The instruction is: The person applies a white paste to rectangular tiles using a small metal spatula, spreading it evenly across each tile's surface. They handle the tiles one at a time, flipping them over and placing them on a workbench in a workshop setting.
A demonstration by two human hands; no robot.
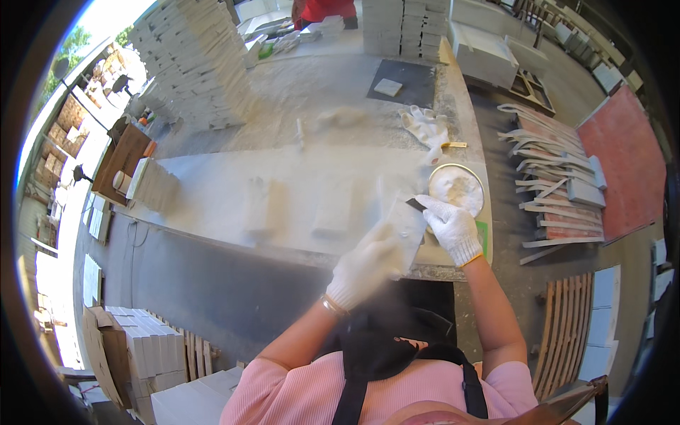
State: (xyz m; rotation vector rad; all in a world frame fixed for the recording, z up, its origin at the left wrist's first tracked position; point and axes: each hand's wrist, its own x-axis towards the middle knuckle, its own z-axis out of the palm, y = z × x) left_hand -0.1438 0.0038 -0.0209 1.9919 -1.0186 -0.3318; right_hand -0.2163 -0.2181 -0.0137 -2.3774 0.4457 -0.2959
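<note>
Right grip [451, 227] closed round dark scraper [416, 205] | left grip [368, 265], blurred, closed on white slab [408, 232] | slab tilted at worktop's [205, 191] near edge, toward right corner | round bowl [453, 166] by right edge | white glove [426, 129] beyond bowl

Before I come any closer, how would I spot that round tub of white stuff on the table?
Start at the big, dusty worktable and follow it to the person's right. The round tub sits there, just beyond the gloved right hand and nearer the person than the loose white glove. Its circular, gold-coloured rim sets it apart from the straight-edged slab between the hands.
</note>
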